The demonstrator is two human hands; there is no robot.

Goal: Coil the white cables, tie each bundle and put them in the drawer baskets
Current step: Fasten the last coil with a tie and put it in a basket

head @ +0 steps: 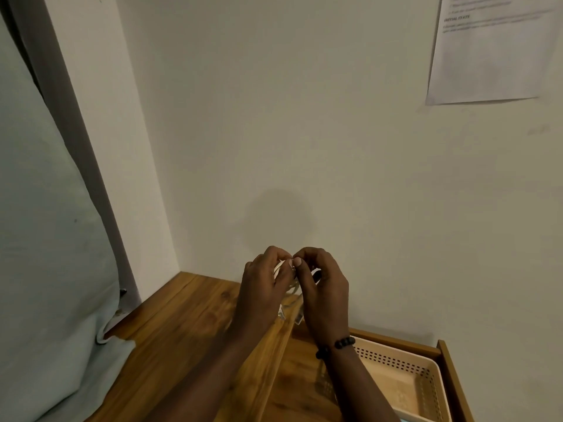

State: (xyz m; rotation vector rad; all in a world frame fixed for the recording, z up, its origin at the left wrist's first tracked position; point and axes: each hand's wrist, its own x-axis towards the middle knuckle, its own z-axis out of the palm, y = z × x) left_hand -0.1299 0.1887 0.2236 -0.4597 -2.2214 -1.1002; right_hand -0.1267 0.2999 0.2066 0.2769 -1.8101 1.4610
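Below the right hand (324, 287), open drawer (447, 363) holds a beige perforated basket (426, 373); its visible floor bare, near end hidden by the forearm. Both hands raised over the wooden counter (189, 318), left hand (262, 287) wrapped round the coiled white cable (278, 268), right fingertips pinching at the coil's top; plugs dangle beneath. Grey curtain (45, 239) far left, paper sheet (487, 56) on wall above right.

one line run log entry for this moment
left hand: grips cable bundle | right hand: pinches at bundle | basket: in open drawer
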